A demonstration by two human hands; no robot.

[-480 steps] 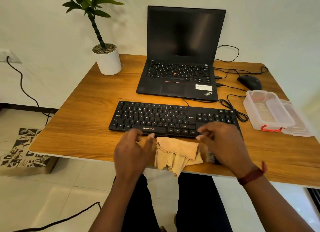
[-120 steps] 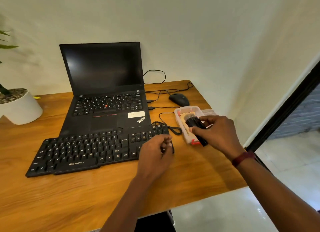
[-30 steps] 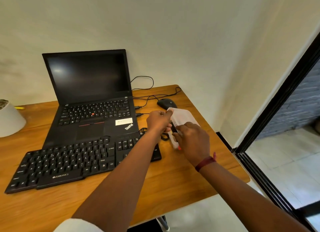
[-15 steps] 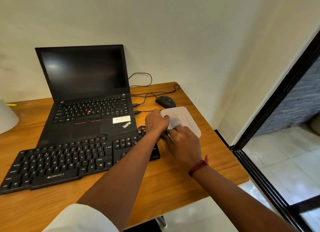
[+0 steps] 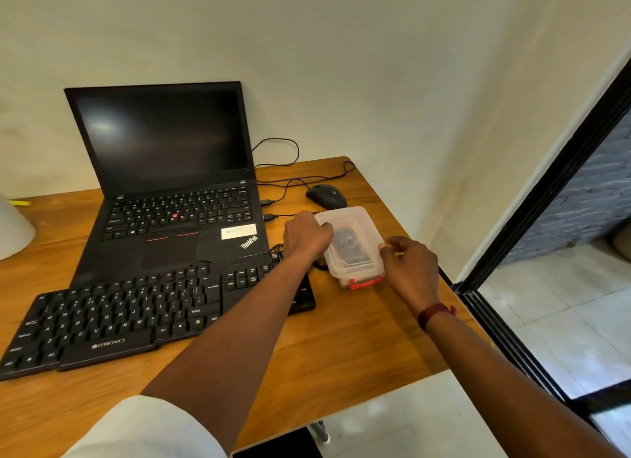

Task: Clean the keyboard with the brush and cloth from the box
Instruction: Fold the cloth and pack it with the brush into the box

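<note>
- The clear plastic box (image 5: pixel 342 276) sits on the table (image 5: pixel 341 341), just beside the right end of the keyboard (image 5: pixel 136 314), with its lid (image 5: pixel 358 223) on top.
- The left hand (image 5: pixel 307 235) curls its fingers over the lid's far left corner. The right hand (image 5: pixel 409 266) pinches the lid's right edge between thumb and fingers.
- A dark shape (image 5: pixel 348 251) shows through the lid and is probably the brush, though the plastic is too cloudy to be sure. I cannot tell whether the cloth is inside.
- The step in hand looks like closing the box.
- To do it well, press down evenly on both sides so the rim seats all the way round.
- Keep the base from sliding towards the table's right edge, which is near.
- Then snap the red clip (image 5: pixel 365 282) at the near end.
- The black cable (image 5: pixel 319 264) lies next to the box, so keep it clear of the rim.
</note>
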